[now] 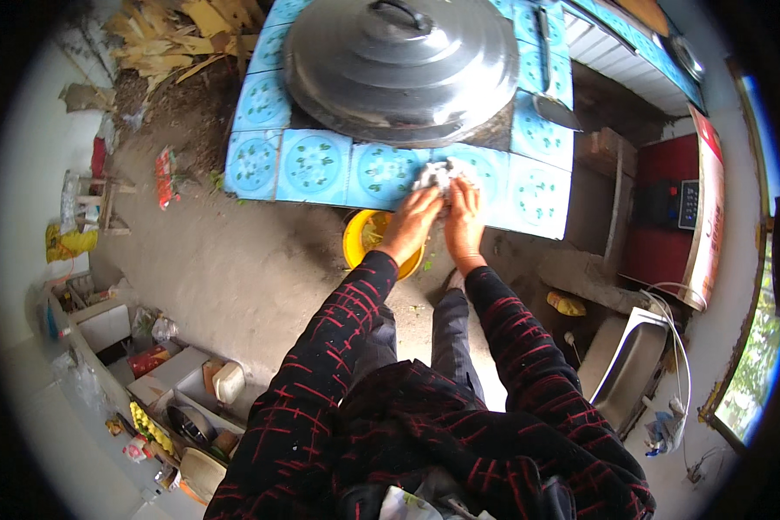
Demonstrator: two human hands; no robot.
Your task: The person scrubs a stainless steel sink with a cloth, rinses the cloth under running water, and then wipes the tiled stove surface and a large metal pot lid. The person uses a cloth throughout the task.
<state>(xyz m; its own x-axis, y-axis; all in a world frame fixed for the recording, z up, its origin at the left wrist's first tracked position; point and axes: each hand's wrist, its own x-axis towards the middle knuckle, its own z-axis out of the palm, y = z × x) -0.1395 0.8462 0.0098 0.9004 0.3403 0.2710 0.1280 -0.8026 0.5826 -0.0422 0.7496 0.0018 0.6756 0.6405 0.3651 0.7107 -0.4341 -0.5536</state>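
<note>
Both my hands meet at the front edge of a stove top faced with blue floral tiles (313,162). Bunched beneath and ahead of my fingers is a whitish-grey cloth (443,174). My left hand (412,224) presses on its left side, above a yellow bucket (351,242) that stands on the floor with some scraps inside. On the cloth's right side lies my right hand (465,218). Behind the cloth, a large domed metal lid (390,78) with a dark handle covers the wok opening. A long-handled spatula (546,65) lies on the tiles to the right of the lid.
Split firewood (188,39) is piled at the back left. A small wooden stool (107,207) stands by the left wall, with boxes and a pan (192,424) at lower left. To the right are a red cabinet (663,195) and a metal sink (637,364). A red wrapper (166,177) lies on the floor.
</note>
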